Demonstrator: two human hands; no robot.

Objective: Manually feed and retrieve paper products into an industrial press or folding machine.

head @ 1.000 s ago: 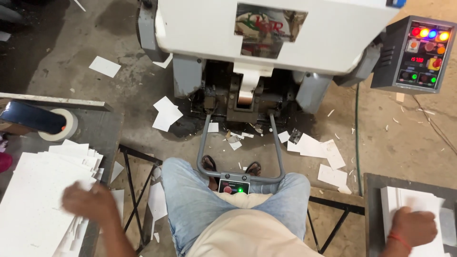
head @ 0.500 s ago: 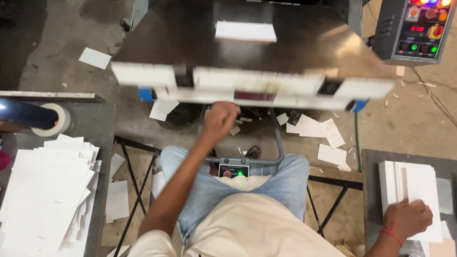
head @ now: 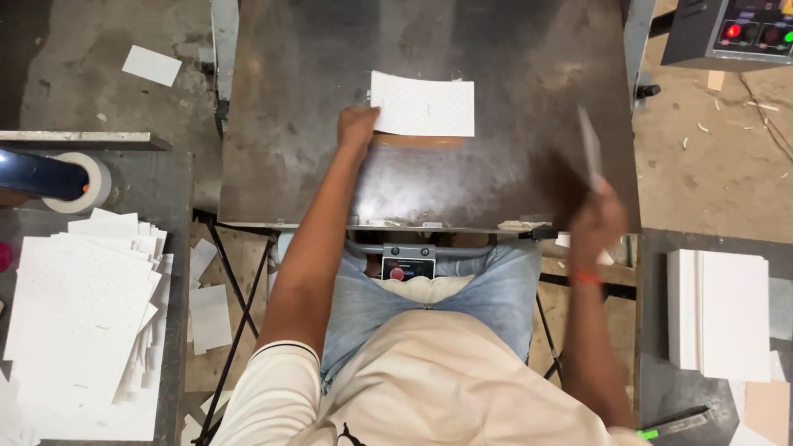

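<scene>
Pinching white sheet [head: 423, 104] at its left edge w/ left hand [head: 357, 126] on metal plate [head: 281, 165], right hand [head: 596, 216] grips next card [head: 590, 150]; swap needs clean alignment.

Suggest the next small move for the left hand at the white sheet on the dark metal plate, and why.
Probably slide the white dotted paper sheet off the dark metal plate: the left hand touches its corner, and the right hand holds another thin white sheet raised alongside.
</scene>
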